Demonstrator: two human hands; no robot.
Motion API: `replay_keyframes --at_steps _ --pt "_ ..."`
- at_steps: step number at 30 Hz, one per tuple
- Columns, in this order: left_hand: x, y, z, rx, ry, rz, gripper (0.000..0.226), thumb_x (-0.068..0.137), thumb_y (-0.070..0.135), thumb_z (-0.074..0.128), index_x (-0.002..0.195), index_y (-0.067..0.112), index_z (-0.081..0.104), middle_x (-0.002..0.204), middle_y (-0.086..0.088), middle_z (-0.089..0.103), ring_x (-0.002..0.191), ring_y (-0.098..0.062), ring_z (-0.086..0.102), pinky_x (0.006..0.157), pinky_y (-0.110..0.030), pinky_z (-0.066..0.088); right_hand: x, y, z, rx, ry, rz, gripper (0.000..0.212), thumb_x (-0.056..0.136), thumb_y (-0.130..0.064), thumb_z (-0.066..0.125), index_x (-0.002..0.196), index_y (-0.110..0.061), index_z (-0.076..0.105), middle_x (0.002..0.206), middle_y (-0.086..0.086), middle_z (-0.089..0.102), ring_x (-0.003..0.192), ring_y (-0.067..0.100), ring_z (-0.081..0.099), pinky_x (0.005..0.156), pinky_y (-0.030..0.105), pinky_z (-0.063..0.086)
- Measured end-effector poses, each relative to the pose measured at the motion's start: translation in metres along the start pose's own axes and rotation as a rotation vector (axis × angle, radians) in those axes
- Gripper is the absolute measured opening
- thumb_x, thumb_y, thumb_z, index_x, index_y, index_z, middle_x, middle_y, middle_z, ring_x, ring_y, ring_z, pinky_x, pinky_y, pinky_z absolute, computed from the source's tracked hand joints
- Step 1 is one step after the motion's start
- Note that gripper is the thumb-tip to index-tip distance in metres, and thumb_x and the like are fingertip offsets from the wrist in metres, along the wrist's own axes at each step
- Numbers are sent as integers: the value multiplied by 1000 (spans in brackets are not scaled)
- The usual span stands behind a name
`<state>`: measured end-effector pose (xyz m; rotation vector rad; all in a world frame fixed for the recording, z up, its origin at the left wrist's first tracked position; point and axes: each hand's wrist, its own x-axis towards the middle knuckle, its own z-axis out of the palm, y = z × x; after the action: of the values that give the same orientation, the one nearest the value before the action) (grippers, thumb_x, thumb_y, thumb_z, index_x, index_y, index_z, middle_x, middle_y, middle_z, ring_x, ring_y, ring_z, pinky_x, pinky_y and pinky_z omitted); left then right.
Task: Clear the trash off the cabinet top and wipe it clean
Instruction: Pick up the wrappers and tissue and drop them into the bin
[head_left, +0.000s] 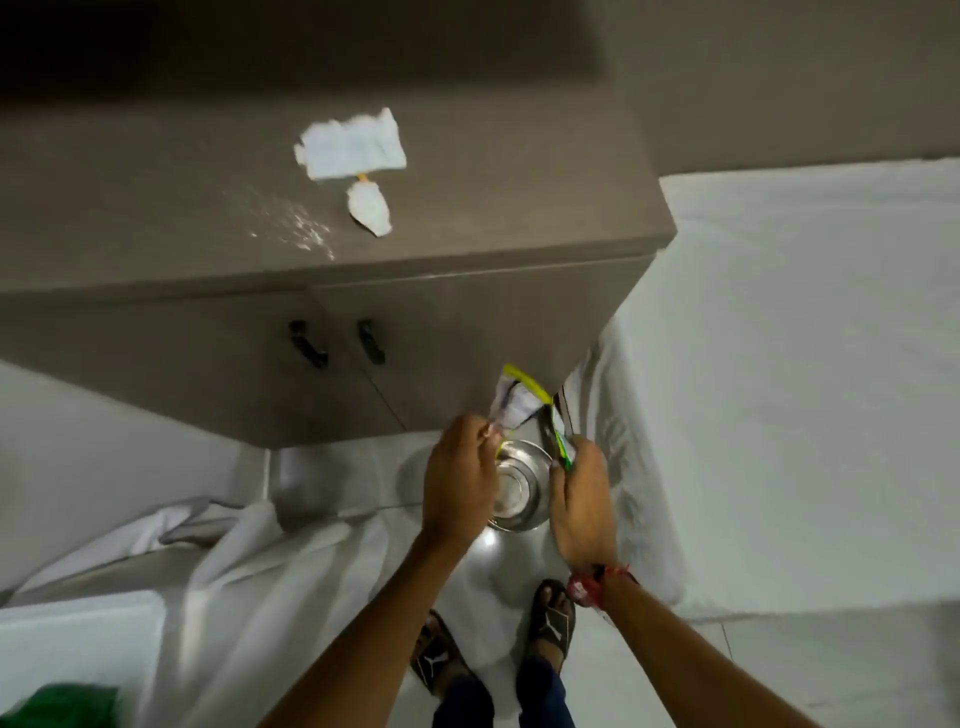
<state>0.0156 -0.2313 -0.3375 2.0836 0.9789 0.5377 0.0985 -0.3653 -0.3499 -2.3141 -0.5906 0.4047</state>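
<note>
Seen from above, a person stands before a grey-brown cabinet. Both hands hold a torn wrapper (524, 410), white with yellow-green edging, below the cabinet's front edge and directly over a steel bowl (519, 488) on the floor. The left hand (460, 470) pinches one end in a narrow grip; the right hand (582, 499) pinches the other end, so the wrapper stretches between them.

On the cabinet top (467, 208), towards its back, lies a crumpled white paper (350, 145); just in front of it, a smaller white scrap (370, 209); beside that scrap, pale smears or crumbs (291, 223).

The wrapper and papers look feather-light, limp and easily torn, best pinched at an edge or scrunched whole. The smears probably need a damp cloth.

Motion blur hides any print on the wrapper. The bowl's contents cannot be made out, and the hands cover part of its rim.
</note>
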Motion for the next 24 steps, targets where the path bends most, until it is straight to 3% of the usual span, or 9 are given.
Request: replay_keyframes --at_steps 3,6,8,10,13,15,18,21,24 --pt "-14 -77 51 -303 -114 -549 24 92 28 67 73 15 63 63 1 57 62 -16 52 67 -32 43 4 71 45 196 -104 413 25 100 -25 53 122 -17 43 115 10 65 100 30 65 86 51 55" --pt "-22 -142 105 -352 -239 -749 29 77 33 72 74 4 68 62 -9 57 70 -19 54 73 -39 44 22 132 94 274 -190 658 31 101 -27 54 125 -11 44 119 18 66 99 38 68 66 41 58" --pt "-26 -178 147 -330 -300 -766 46 70 37 65 85 -6 70 72 -22 63 78 -25 58 78 -48 54 38 168 131 279 -259 671 38 101 -31 53 133 -14 43 122 15 64 102 37 67 63 38 58" --pt "-27 -201 182 -275 -321 -780 42 72 38 68 82 -2 70 80 -35 68 77 -32 66 83 -51 57 52 193 162 270 -301 663 43 100 -31 55 138 -16 43 124 13 63 106 37 66 79 49 59" --pt "-28 -230 230 -158 -332 -799 31 87 36 73 89 5 75 91 -25 76 92 -37 73 77 -34 53 64 225 203 263 -342 662 50 98 -31 58 142 -16 40 131 16 61 112 36 63 93 44 54" --pt "-26 -241 247 -124 -355 -796 27 91 35 70 95 9 75 101 -21 77 100 -34 71 83 -34 54 66 239 217 244 -383 648 62 98 -32 59 150 -17 30 139 16 56 117 36 61 88 36 52" --pt "-22 -249 247 -52 -327 -801 28 94 28 66 109 4 70 116 -20 73 111 -35 67 95 -38 53 61 246 218 203 -380 605 61 97 -30 60 149 -18 31 137 13 58 119 35 61 79 31 48" --pt "-13 -238 222 -72 -256 -757 25 94 20 63 113 5 68 113 -18 74 108 -35 68 89 -35 54 61 231 199 130 -369 464 50 97 -21 57 144 -16 40 136 13 58 119 33 60 88 35 49" --pt "5 -207 184 -76 -190 -568 20 93 9 59 110 5 69 105 -17 76 98 -36 71 88 -43 59 74 196 169 -56 -354 213 43 94 -13 50 137 -15 45 137 10 54 121 31 57 98 43 50"
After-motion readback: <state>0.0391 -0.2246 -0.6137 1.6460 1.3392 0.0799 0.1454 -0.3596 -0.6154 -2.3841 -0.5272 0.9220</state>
